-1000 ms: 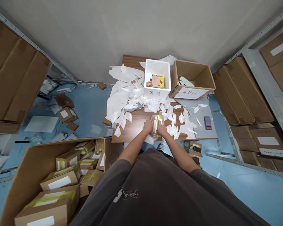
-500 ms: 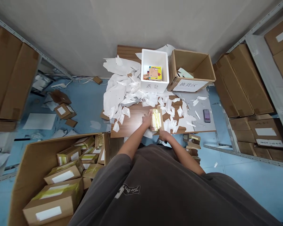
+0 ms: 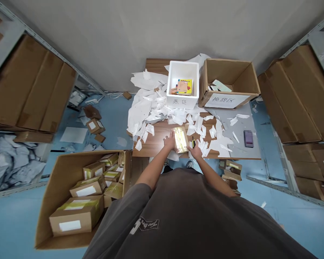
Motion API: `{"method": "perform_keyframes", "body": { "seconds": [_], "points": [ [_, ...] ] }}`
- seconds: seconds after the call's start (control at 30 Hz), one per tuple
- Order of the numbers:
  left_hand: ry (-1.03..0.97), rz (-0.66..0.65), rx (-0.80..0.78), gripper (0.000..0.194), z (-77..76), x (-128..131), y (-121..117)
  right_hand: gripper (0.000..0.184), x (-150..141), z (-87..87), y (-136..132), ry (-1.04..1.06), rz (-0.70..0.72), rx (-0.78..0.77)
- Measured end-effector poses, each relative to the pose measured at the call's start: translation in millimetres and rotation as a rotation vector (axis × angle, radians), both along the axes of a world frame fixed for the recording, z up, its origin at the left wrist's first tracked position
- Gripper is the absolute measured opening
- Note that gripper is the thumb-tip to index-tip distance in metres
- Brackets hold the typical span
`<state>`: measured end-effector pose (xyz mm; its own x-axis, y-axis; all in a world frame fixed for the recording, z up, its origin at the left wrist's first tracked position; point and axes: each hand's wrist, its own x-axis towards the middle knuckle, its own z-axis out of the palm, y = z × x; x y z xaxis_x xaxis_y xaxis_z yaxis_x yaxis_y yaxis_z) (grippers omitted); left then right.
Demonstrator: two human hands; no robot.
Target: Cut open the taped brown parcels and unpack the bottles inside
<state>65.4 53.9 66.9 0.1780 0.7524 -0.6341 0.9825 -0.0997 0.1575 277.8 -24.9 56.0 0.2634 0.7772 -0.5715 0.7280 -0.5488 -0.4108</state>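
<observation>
A small cardboard box with shiny yellowish tape and a white label on top lies on the wooden table in front of me. My left hand steadies its left edge, fingers against that side. Beside its lower right corner, my right hand is closed around a yellow and black utility knife, whose upper end points away from me. Whether the blade is out is too small to tell. Torn white paper lies right by the knife.
A white foam box and a larger open carton stand at the table's back, each holding items. Torn paper heaps on the left; a phone lies far right. A big carton of taped boxes stands left, shelves on both sides.
My right hand has moved from the box's near right corner slightly up and out, and the knife now shows. My left hand stays at the box's left. The view has shifted left.
</observation>
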Motion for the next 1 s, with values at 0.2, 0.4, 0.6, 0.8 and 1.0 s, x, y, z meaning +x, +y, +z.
{"method": "perform_keyframes", "body": {
  "seconds": [0.2, 0.4, 0.6, 0.8, 1.0],
  "points": [
    [0.116, 0.202, 0.115, 0.159, -0.1, 29, -23, 0.111, 18, -11.1, 61, -0.041, 0.032, 0.115],
    [0.22, 0.259, 0.201, 0.134, 2.1, 63, -38, 0.114, 26, -12.4, 113, -0.052, 0.129, 0.074],
    [-0.08, -0.273, 0.164, 0.083, 15.6, 54, -25, 0.125, 41, -23.7, 116, -0.006, 0.155, 0.046],
    [-0.025, -0.251, 0.196, 0.055, 12.3, 66, -12, 0.119, 38, -25.4, 108, 0.01, 0.102, 0.048],
    [-0.007, -0.227, 0.143, 0.072, 6.2, 67, -16, 0.053, 58, -19.1, 74, 0.369, -0.018, 0.126]
  ]
}}
